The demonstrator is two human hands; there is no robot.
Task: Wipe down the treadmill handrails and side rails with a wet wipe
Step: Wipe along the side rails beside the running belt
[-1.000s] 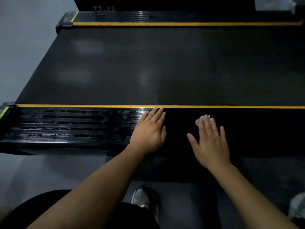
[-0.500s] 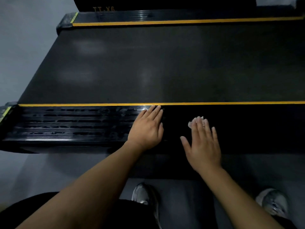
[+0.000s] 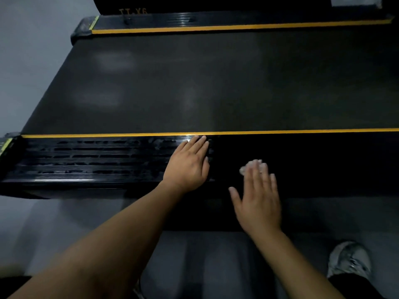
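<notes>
The near side rail (image 3: 86, 160) of the treadmill is black and ribbed, with a yellow stripe along its inner edge and wet streaks on its left part. My left hand (image 3: 187, 165) rests flat on the rail with straight fingers. My right hand (image 3: 257, 199) lies flat to its right, fingers straight, pressing a crumpled white wet wipe (image 3: 253, 166) onto the rail; the wipe shows just past my fingertips. The far side rail (image 3: 216, 22) runs along the top of the view.
The dark running belt (image 3: 216, 83) lies between the two rails. Grey floor (image 3: 32, 61) is at the left and below the rail. My shoe (image 3: 349, 260) stands on the floor at lower right.
My right hand has slid the wipe towards me and slightly left along the rail. The left hand has stayed in place. The view has tilted down a little.
</notes>
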